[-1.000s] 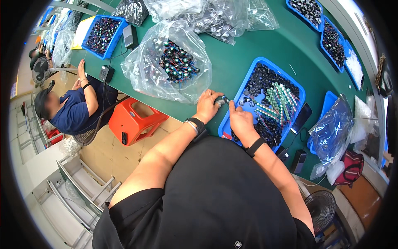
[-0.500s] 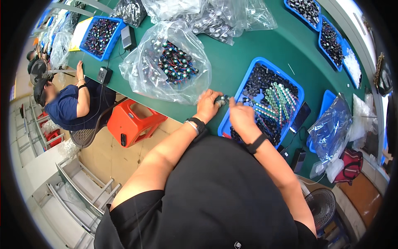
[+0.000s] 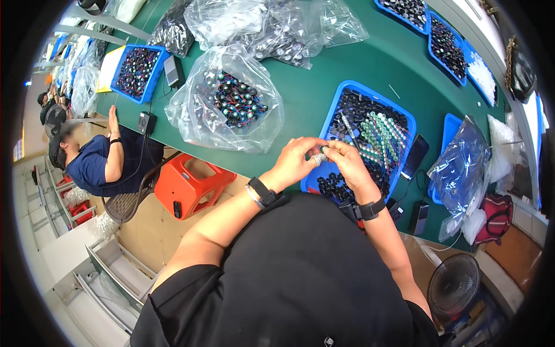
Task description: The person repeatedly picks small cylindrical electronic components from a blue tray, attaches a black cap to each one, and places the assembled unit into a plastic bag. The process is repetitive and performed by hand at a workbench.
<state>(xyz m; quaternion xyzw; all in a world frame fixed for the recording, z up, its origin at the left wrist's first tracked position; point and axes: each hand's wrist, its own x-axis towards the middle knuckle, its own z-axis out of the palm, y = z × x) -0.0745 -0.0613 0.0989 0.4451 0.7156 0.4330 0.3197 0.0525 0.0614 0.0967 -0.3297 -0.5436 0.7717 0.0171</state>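
In front of my body, over the near left side of a blue tray (image 3: 412, 137), both hands come together. My left hand (image 3: 298, 163) is closed, its thumb and fingers pinching a small dark round part (image 3: 324, 150) with a hint of green. Fingertips of my right hand (image 3: 348, 163) press on the same part from the other side. A pale, silvery patch (image 3: 318, 159) shows at my left fingers; what it is I cannot tell. The tray holds loose black caps (image 3: 352, 104), rows of green-and-white pieces (image 3: 381, 136) and a slim pale stick (image 3: 348, 124).
A clear bag of wired round parts (image 3: 240, 104) lies left of the tray, with more bags (image 3: 231, 23) behind. Right of the tray are a phone (image 3: 414, 156) and a plastic-covered blue tray (image 3: 454, 133). A co-worker (image 3: 98, 153) sits at left, near a red stool (image 3: 188, 185).
My hands have come together at the small part, over the tray's left side. The slim pale stick now lies across the black caps. The whole view has shifted slightly.
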